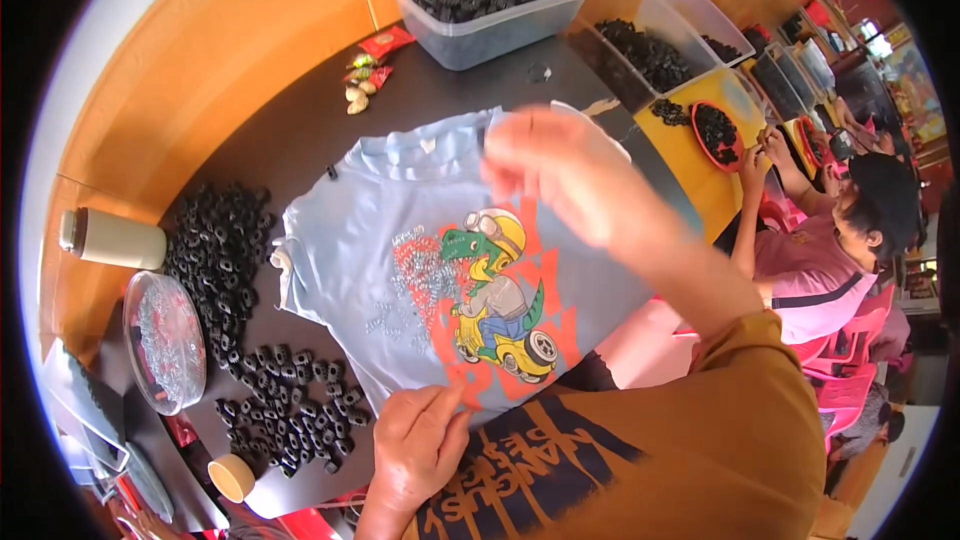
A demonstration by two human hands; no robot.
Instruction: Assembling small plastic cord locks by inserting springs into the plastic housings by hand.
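Observation:
A light blue T-shirt (350, 210) with a cartoon dinosaur on a yellow scooter lies spread over the dark table in front of me. Small silver springs (425, 270) are scattered on its print. At the shirt's lower edge, my left hand (418, 445) is closed, thumb and fingers pressed together; whatever it may hold is too small to make out. My right hand (555, 165) hovers over the upper right of the shirt, smeared by motion, so its fingers cannot be read. Left of the shirt lie a heap of small black plastic parts (215, 250) and a looser group of black parts (290, 400).
A round clear dish (130, 340) of springs stands at the left, by a cream bottle (120, 242) and a yellow cup (232, 478). A clear tub (480, 40) of black parts and wrapped sweets (385, 42) are at the back. A co-worker (815, 260) sits at the right.

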